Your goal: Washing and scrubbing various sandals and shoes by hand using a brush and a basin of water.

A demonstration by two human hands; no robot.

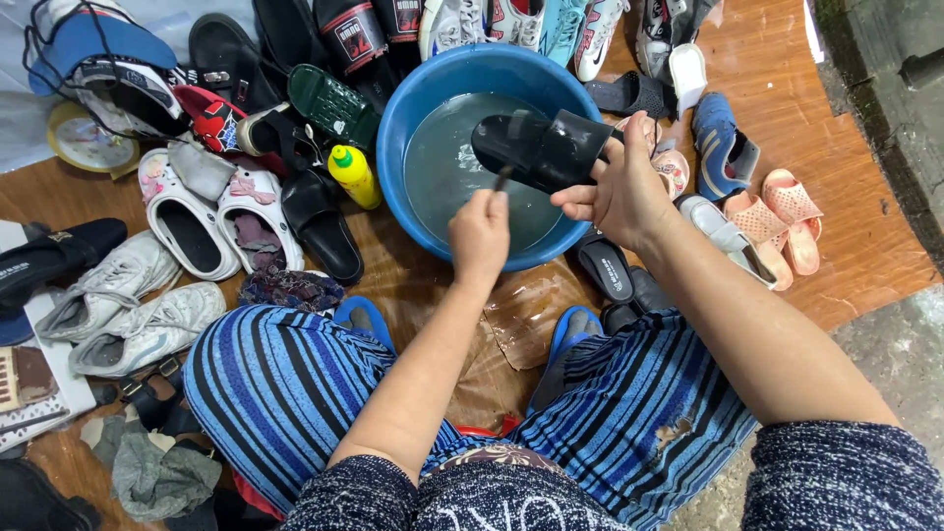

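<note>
My right hand point(621, 193) grips a black slide sandal point(541, 147) and holds it over a blue basin point(403, 128) of cloudy water. My left hand point(479, 231) is closed around a small brush point(502, 178) whose dark tip touches the sandal's underside. Both hands hover above the basin's near rim. My knees in blue striped trousers are just below, with my feet in blue slippers point(570, 329) on a wet sheet.
Many shoes lie around the basin: white clogs point(187, 221), white sneakers point(128, 315), black slides point(320, 226), pink sandals point(782, 221), a blue shoe point(720, 147). A yellow bottle with a green cap point(354, 175) lies left of the basin. Rags point(157, 472) lie at lower left.
</note>
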